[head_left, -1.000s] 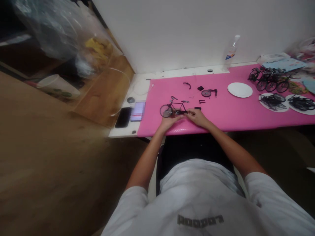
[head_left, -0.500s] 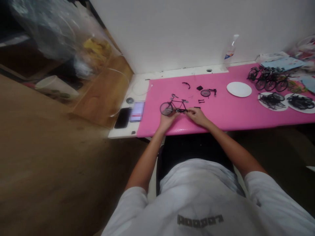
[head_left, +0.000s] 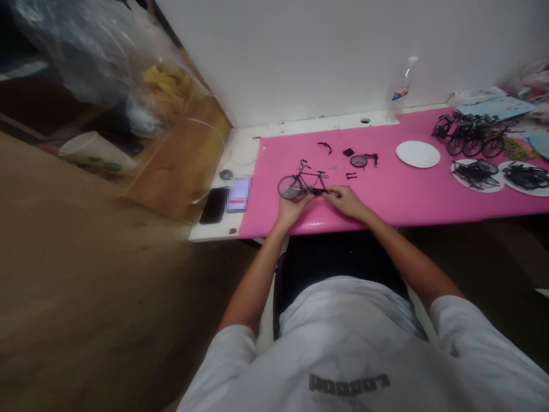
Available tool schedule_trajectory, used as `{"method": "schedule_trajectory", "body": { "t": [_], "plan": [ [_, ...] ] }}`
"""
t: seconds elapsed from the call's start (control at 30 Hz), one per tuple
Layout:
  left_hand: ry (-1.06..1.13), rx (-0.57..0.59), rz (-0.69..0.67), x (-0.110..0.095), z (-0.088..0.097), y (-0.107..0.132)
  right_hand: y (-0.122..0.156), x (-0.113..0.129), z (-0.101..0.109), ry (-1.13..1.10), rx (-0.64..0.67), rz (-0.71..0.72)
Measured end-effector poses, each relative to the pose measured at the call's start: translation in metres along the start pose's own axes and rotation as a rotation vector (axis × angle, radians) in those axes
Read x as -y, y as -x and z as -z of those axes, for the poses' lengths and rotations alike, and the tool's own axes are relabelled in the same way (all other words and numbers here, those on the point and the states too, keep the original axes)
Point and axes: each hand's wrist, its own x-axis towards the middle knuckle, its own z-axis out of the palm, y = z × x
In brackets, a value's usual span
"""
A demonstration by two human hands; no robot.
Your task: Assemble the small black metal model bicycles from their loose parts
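A small black model bicycle is held upright over the pink mat near its front edge. One spoked wheel shows at its left end, below the handlebars; no wheel shows at the right end. My left hand is closed on the lower frame just behind that wheel. At the right end of the frame, the fingers of my right hand pinch the bicycle low down; what lies between the fingertips is hidden. Beyond the hands lie a loose wheel with a black part, a curved black strip and a small black square piece.
A white plate lies to the right. Two more plates hold black parts, with several assembled model bicycles behind them. At the back stands a clear bottle. A dark phone rests on the left table edge.
The bicycle and both hands stay nearly in place. My right fingers have shifted slightly at the bicycle's right end; the whole view has moved a little.
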Motion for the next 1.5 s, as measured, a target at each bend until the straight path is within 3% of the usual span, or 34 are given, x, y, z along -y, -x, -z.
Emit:
{"method": "schedule_trajectory", "body": {
  "t": [0.1, 0.27, 0.4, 0.6, 0.93, 1.23, 1.5],
  "plan": [
    [-0.004, -0.006, -0.037, -0.011, -0.003, 0.000, 0.004, 0.014, 0.011, 0.024, 0.025, -0.003],
    [0.031, -0.040, -0.043, -0.030, -0.011, 0.002, 0.014, 0.044, 0.024, 0.116, -0.172, 0.176],
    [0.064, -0.042, -0.013, -0.039, -0.019, 0.007, 0.020, 0.055, 0.020, 0.266, -0.199, 0.382],
    [0.096, -0.058, -0.016, -0.043, -0.028, 0.014, 0.022, 0.053, 0.011, 0.502, -0.265, 0.527],
    [0.113, -0.034, -0.031, -0.041, -0.032, 0.015, 0.021, 0.049, 0.013, 0.612, -0.268, 0.604],
    [0.139, -0.093, -0.001, -0.046, -0.037, 0.019, 0.022, 0.053, 0.011, 0.661, -0.280, 0.595],
    [0.125, -0.051, -0.033, -0.046, -0.032, 0.015, 0.027, 0.065, 0.010, 0.454, -0.267, 0.547]
  ]
}}
